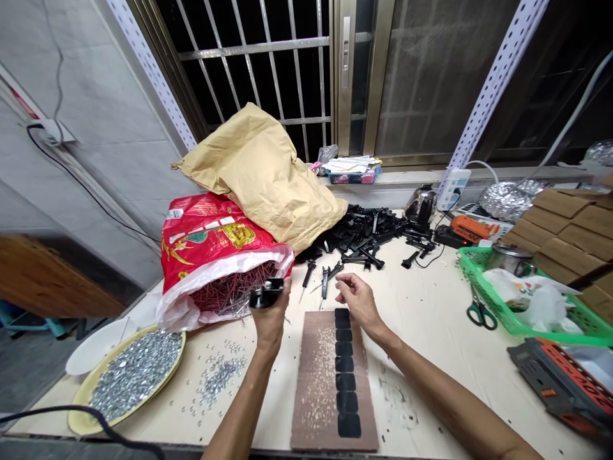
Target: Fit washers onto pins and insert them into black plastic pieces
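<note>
My left hand [272, 319] is wrapped round a black object [266, 294], raised in front of the red bag's opening. My right hand [357, 297] is over the far end of a brown board [313, 383], its fingers bent and close together; what they hold, if anything, is too small to make out. A column of black square pads [345, 383] lies along the board's right side, with pale specks to their left. Beyond the hands lie black parts with thin metal shafts [325, 282], near a big pile of black pieces [364, 236].
A red bag of long screws [225, 239] leans under a brown paper sack [268, 172]. Left stand a yellow tray of metal washers [179, 358] and loose washers [220, 380]. Right are a green basket [507, 313], scissors [481, 312], an orange-black tool [565, 383] and cardboard boxes [569, 230].
</note>
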A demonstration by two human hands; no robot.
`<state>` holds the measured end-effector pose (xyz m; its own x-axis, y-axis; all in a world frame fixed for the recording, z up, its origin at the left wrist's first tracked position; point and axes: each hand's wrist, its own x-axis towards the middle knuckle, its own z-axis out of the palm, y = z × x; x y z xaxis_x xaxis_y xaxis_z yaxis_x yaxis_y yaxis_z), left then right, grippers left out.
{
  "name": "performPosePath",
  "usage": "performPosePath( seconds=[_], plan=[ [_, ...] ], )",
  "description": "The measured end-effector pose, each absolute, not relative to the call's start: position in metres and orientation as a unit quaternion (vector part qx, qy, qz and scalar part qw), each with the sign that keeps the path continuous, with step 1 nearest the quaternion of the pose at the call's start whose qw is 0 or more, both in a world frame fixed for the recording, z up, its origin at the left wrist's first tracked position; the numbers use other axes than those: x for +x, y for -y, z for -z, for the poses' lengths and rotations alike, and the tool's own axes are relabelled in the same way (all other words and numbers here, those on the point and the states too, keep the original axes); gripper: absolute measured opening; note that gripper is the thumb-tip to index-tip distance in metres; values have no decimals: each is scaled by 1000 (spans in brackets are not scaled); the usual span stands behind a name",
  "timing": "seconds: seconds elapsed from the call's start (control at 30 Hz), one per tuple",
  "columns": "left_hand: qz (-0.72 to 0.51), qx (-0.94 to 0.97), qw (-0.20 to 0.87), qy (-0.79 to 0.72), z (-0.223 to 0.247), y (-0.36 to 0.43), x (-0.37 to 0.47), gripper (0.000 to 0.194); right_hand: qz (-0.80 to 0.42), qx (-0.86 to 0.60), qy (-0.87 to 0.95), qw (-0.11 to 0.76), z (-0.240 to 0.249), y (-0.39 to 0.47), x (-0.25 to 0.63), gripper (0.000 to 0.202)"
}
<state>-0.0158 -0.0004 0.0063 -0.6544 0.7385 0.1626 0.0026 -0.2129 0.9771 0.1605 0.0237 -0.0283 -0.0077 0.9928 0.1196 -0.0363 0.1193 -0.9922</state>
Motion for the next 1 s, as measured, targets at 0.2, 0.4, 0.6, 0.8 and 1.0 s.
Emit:
performPosePath(
  seconds=[0.2,0.4,0.6,0.8,1.0],
  plan=[
    [-574,620,267,-464,6,1,3,20,-742,-419,417,315,20,-28,150,46],
    [-572,611,325,-440,6,-8,19,33,-711,-450,465,275,10,-45,150,36],
    [-683,297,504,-438,-4,-29,6,42,-422,-416,620,514,3,-48,164,27],
    [-722,292,403,-481,-8,-42,-11,41,-421,-430,614,511,16,-39,171,30],
    [-724,290,390,-489,-12,-31,-10,40,-397,-459,632,483,32,-22,185,30]
  ],
)
